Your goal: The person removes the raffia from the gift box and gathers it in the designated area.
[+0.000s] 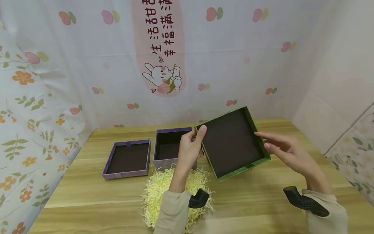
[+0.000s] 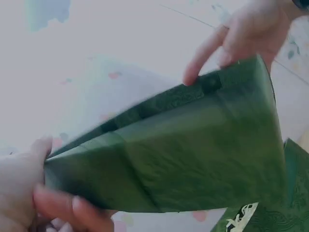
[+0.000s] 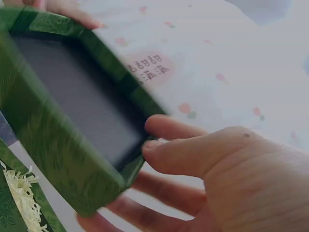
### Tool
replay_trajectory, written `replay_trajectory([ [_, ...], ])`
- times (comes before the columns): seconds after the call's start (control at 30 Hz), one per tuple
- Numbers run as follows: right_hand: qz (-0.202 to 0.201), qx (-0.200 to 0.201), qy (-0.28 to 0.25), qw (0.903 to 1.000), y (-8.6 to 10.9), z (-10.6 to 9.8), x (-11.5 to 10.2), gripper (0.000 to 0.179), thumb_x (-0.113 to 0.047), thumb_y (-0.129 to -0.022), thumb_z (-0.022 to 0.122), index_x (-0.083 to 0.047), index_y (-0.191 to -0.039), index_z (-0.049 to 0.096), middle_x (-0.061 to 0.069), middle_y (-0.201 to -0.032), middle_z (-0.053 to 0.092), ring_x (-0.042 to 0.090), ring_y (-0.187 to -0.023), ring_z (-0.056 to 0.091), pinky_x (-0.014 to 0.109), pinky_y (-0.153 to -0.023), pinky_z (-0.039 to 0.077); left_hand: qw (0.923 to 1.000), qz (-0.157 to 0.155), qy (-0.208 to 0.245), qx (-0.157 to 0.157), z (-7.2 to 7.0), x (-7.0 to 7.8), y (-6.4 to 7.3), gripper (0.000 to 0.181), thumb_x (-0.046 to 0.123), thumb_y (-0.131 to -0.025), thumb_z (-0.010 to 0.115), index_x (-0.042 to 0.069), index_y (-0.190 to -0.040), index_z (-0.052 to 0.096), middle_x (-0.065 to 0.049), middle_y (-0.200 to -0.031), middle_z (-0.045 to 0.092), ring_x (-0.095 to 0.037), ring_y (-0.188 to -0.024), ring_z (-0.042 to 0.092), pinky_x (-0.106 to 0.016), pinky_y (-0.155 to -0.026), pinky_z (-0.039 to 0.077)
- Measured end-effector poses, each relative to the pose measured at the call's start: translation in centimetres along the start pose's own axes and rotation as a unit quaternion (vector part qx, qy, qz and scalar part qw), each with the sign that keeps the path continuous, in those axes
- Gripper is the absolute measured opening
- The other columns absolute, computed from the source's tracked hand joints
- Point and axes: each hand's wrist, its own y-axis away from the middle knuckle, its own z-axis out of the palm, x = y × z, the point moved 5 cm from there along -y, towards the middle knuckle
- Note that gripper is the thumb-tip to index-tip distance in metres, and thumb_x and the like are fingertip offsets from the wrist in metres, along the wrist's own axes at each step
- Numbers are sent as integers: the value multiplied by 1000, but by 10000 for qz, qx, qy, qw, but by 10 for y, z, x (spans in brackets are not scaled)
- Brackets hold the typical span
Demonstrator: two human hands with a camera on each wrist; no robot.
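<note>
My left hand [image 1: 188, 148] grips the left edge of a shallow green box lid [image 1: 233, 143], thumb over the rim and fingers beneath. The lid is held tilted above the table, its dark inner face turned toward me. At the opposite edge, my right hand [image 1: 284, 154] pinches the rim between thumb and forefinger, with its other fingers below in the right wrist view. In the left wrist view the lid's green outer side [image 2: 193, 154] fills the middle. Yellow shredded paper [image 1: 157, 191] lies in a heap under my left forearm, partly hidden by it.
Behind the heap stands a purple box [image 1: 163, 164] with a dark inside, and left of it a shallow purple lid [image 1: 128, 175] lies open side up. Green patterned board with gold decoration [image 2: 241, 217] shows below. A printed curtain [image 1: 117, 48] hangs behind the wooden table [image 1: 87, 201].
</note>
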Motion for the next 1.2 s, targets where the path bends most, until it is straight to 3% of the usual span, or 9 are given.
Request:
replay_trajectory([
  [0.13, 322, -124, 95, 9994, 3, 3, 3, 42, 5, -92, 52, -5, -134, 51, -7, -131, 52, 5, -105, 57, 21, -73, 51, 9958, -246, -874, -101, 1, -8, 0, 42, 33, -102, 37, 5, -72, 42, 2, -45, 30, -7, -34, 26, -25, -40, 27],
  [0.23, 578, -203, 116, 9981, 4, 5, 6, 42, -1, -95, 51, -8, -136, 50, -7, -132, 51, 4, -106, 55, 25, -70, 52, 9881, -501, -1412, -340, 2, -25, -4, 53, 46, -100, 31, -3, -110, 51, 2, -51, 36, -5, -36, 26, -26, -46, 32],
  [0.33, 966, -264, 56, 9950, 5, 5, 9, 42, -9, -98, 47, -14, -140, 45, -7, -137, 47, -3, -111, 49, 29, -68, 53, 9799, -709, -1724, -710, 3, -40, -6, 75, 58, -95, 32, 9, -149, 13, 1, -53, 36, -7, -36, 25, -27, -45, 31],
  [0.47, 1546, -288, -312, 9871, 8, 4, 15, 43, -18, -102, 40, -19, -145, 37, -5, -143, 38, -6, -120, 36, 33, -70, 52, 9770, -594, -1509, -1386, 4, -42, -5, 88, 64, -88, 43, 36, -143, -20, -2, -65, 48, -11, -44, 36, -27, -42, 31],
  [0.6, 1884, -180, -683, 9795, 7, 1, 20, 44, -23, -103, 36, -20, -146, 33, 2, -148, 29, 15, -129, 30, 32, -75, 52, 9674, -208, -1348, -2132, 5, -38, -4, 90, 60, -84, 54, 46, -143, -13, -7, -113, 55, -13, -83, 56, -29, -69, 48],
  [0.67, 1943, -110, -807, 9775, 5, 0, 21, 44, -26, -103, 36, -20, -146, 33, 4, -149, 25, 26, -132, 25, 30, -76, 51, 9623, -56, -1393, -2334, 6, -37, -4, 88, 57, -84, 59, 45, -146, -2, -9, -121, 53, -15, -95, 57, -32, -81, 48],
  [0.8, 1873, -60, -1152, 9755, 2, -1, 20, 45, -24, -103, 35, -18, -147, 31, 5, -152, 18, 30, -134, 18, 33, -76, 53, 9641, -41, -1364, -2277, 8, -37, -6, 83, 51, -83, 64, 43, -148, 12, -9, -126, 50, -15, -102, 57, -33, -86, 47],
  [0.97, 1833, -200, -1507, 9712, 4, 1, 22, 49, -16, -102, 38, -19, -149, 25, 18, -150, 14, 9, -118, 44, 43, -69, 54, 9730, -8, -1096, -2030, 11, -38, -7, 84, 53, -81, 65, 42, -147, 14, -5, -146, 28, -14, -115, 50, -35, -93, 43],
  [1.2, 1661, 68, -1772, 9700, 4, -6, 32, 47, -15, -103, 36, -13, -149, 26, 12, -146, 17, 24, -83, 66, 37, -62, 55, 9761, 298, -997, -1905, 21, -41, -10, 79, 59, -84, 56, 40, -148, 14, -5, -138, 39, -14, -117, 47, -30, -86, 47],
])
